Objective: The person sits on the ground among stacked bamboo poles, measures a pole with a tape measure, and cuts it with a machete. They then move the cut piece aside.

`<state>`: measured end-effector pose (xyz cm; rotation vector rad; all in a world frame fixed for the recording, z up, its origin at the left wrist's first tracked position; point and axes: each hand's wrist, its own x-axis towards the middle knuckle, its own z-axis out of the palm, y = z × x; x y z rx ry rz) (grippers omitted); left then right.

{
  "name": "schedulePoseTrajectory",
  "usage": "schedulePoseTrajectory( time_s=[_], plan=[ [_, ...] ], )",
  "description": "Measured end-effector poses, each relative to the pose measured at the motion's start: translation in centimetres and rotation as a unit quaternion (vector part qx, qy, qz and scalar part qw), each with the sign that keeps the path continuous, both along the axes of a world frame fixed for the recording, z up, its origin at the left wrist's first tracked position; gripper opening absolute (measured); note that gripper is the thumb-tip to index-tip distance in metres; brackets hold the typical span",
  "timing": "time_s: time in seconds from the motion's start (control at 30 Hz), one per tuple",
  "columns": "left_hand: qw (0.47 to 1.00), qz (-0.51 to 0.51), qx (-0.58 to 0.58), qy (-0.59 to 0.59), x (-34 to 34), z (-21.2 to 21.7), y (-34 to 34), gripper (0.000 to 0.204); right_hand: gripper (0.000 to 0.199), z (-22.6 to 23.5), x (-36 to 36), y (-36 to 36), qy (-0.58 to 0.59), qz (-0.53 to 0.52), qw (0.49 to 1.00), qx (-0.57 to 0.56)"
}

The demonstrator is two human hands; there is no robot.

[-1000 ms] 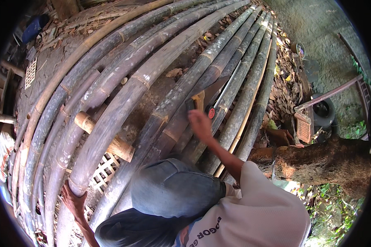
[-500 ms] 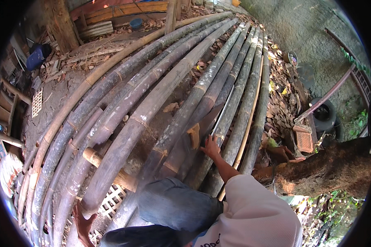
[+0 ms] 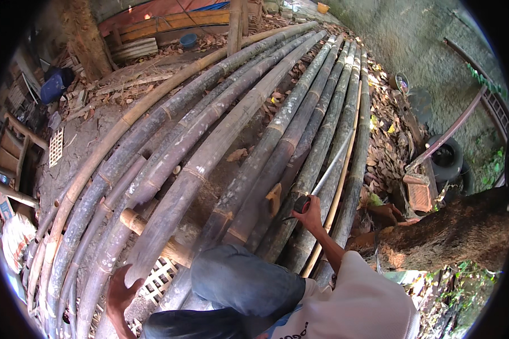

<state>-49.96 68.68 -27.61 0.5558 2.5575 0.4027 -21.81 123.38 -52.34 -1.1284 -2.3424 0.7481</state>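
Note:
Several long dark bamboo poles (image 3: 249, 124) lie side by side on the ground, running away from me. My right hand (image 3: 311, 217) rests on the poles at the right of the stack and grips a small dark tape measure (image 3: 302, 204). Its metal tape (image 3: 333, 164) runs out along a pole, away from me. My left hand (image 3: 120, 289) is low at the left, fingers spread, touching the near end of a thick pole beside a woven lattice mat (image 3: 158, 277). My bent knee in grey trousers (image 3: 240, 277) is between the hands.
A short pale bamboo piece (image 3: 152, 234) lies crosswise under the poles. Dry leaves, a tyre (image 3: 444, 158) and a brick-coloured block (image 3: 419, 195) lie at the right by a wall. A thick tree trunk (image 3: 435, 237) is near my right arm. Wooden frames and planks stand at the left and back.
My right hand has slid toward me and to the right along the poles, and the tape now runs out ahead of it. The view has tilted up. The left hand stays low.

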Motion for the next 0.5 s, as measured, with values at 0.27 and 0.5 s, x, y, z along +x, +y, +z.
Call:
schedulePoseTrajectory(
  time_s=[0.27, 0.5],
  plan=[
    [0.962, -0.075, 0.215, -0.152, -1.9, 1.9, 15.2, 0.062, 0.083, 10.9, -7.2, -4.5, 0.112, 0.144, 0.983, -0.034],
    [0.804, 0.168, 0.432, -0.373, -2.1, -0.9, 20.5, 0.061, 0.089, 19.3, -16.0, -16.2, 0.146, 0.498, 0.842, -0.146]
  ],
)
